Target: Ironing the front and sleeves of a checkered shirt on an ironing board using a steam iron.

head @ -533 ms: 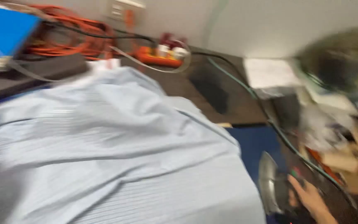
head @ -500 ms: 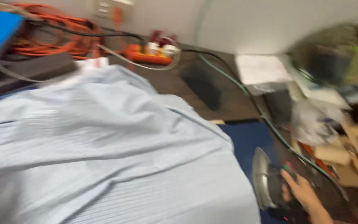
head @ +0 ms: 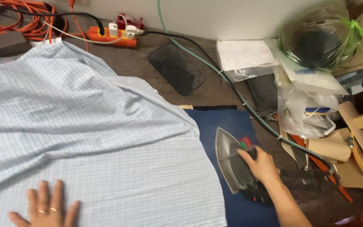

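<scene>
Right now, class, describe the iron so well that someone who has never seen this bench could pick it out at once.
Start at the big pale checked shirt spread over the bench, then move right to the dark blue mat beside it. The iron is tipped up on that mat under the right hand. Its shiny pointed metal soleplate and red knob set it apart from the clutter of bags and paper nearby.
</scene>
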